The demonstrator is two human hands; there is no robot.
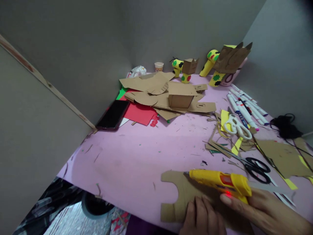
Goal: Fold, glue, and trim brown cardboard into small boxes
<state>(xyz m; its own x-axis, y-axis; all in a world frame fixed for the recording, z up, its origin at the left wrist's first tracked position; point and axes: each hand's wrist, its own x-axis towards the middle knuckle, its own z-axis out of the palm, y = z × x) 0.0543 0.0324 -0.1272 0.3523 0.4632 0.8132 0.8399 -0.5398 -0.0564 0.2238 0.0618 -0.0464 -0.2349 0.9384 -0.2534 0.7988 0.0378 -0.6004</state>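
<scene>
My right hand is wrapped round the grip of a yellow glue gun, with a small red light glowing near the thumb. The gun's metal nozzle points left, at the top edge of a brown cardboard piece; whether it touches cannot be seen clearly. A rounded notch is cut into this piece's left side. My left hand presses the cardboard against the table with curled fingers held together; its thumb is hidden. Black-handled scissors lie just beyond the gun, among cardboard and paper scraps.
A pink-covered table stands between grey walls. White scissors and several markers lie at right. Farther back are a cardboard box, loose cardboard, red paper, a phone and yellow spotted giraffe-like figures.
</scene>
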